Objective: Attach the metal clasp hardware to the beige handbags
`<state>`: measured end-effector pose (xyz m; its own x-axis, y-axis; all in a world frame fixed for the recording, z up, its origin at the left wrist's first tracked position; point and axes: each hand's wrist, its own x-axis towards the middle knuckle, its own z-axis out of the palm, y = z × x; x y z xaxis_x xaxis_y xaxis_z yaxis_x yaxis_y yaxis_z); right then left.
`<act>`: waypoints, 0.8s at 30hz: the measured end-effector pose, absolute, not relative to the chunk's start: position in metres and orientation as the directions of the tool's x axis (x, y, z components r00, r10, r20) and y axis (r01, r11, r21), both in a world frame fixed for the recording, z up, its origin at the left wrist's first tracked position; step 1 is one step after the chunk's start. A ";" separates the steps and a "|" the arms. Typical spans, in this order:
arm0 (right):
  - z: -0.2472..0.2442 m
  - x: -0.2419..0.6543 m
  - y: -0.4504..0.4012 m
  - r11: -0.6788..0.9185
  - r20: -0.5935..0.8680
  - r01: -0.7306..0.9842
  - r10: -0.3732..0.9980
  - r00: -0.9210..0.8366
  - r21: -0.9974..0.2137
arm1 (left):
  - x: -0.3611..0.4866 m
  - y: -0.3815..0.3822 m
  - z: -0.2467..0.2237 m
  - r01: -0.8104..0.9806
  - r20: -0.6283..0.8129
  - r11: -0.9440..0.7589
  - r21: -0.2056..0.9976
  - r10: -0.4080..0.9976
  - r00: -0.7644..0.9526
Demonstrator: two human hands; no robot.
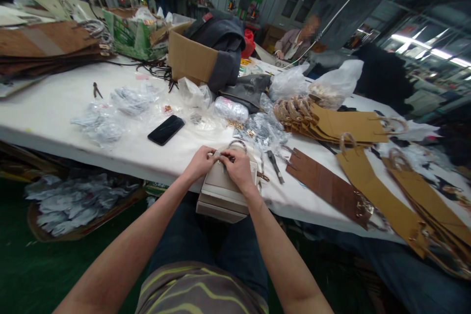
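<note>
A pale beige handbag (225, 191) rests at the table's front edge, close to my body, with its wrapped handle (237, 144) standing up behind my fingers. My left hand (202, 161) is closed in a pinch at the bag's upper edge. Close beside it my right hand (237, 167) also pinches there, its fingertips almost meeting the left ones. Whatever small part lies between the fingertips is too small to make out. To the right of the bag lies a dark-handled tool (275, 167). A black phone (166, 130) lies flat to the left, beyond my left hand.
Brown leather panels with handles (327, 184) and tan ones (382, 196) spread across the right side. Plastic bags of small parts (263, 130) lie ahead. Farther back stand a cardboard box (193, 59) and a green carton (127, 34). A person (294, 44) sits beyond the table.
</note>
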<state>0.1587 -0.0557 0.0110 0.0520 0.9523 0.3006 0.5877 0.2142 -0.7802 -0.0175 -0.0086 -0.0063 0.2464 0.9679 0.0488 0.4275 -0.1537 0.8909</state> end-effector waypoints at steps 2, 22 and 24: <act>0.016 0.159 -0.061 0.257 0.326 0.615 0.945 0.001 -0.746 | -0.018 -0.008 -0.006 0.420 0.042 -0.151 0.895 0.966 0.257; 0.043 0.148 -0.106 -0.081 0.080 0.900 0.989 0.126 -0.428 | -0.020 -0.002 -0.020 0.209 -0.121 0.052 0.977 0.936 0.330; 0.047 0.137 -0.104 -0.137 0.032 0.901 0.986 0.164 -0.411 | -0.021 -0.002 -0.021 0.173 -0.132 0.076 0.982 0.931 0.341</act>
